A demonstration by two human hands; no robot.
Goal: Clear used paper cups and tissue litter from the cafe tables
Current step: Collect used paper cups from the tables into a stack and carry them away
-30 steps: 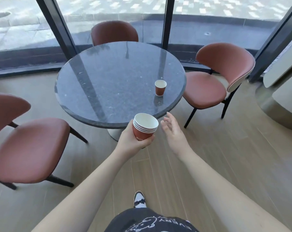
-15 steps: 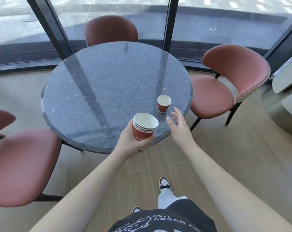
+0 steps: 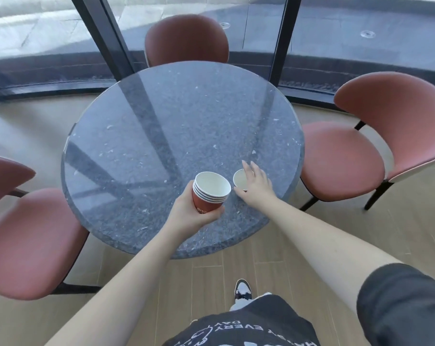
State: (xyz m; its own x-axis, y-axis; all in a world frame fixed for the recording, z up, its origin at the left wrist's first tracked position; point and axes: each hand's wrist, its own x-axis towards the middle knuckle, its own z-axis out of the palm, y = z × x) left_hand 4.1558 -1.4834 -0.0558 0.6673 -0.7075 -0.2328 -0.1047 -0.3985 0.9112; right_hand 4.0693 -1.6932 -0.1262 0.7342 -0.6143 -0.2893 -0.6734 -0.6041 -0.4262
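My left hand (image 3: 187, 216) grips a stack of several nested red paper cups (image 3: 209, 192) with white insides, held over the near part of the round dark stone table (image 3: 146, 146). Just right of the stack, a single red paper cup (image 3: 239, 179) stands upright on the table. My right hand (image 3: 256, 183) reaches around that cup from its right side, fingers spread and curled along its wall, thumb at its near side. Whether the fingers press the cup I cannot tell.
Three reddish-brown chairs surround the table: one at the far side (image 3: 186, 41), one on the right (image 3: 376, 146), one at the near left (image 3: 29, 236). Dark window frames (image 3: 104, 36) and glass lie behind. Wooden floor runs below, with my shoe (image 3: 242, 292) on it.
I have stepped closer to the table. My right hand went forward from the table's edge to the single cup. The left hand carried the stack over the tabletop.
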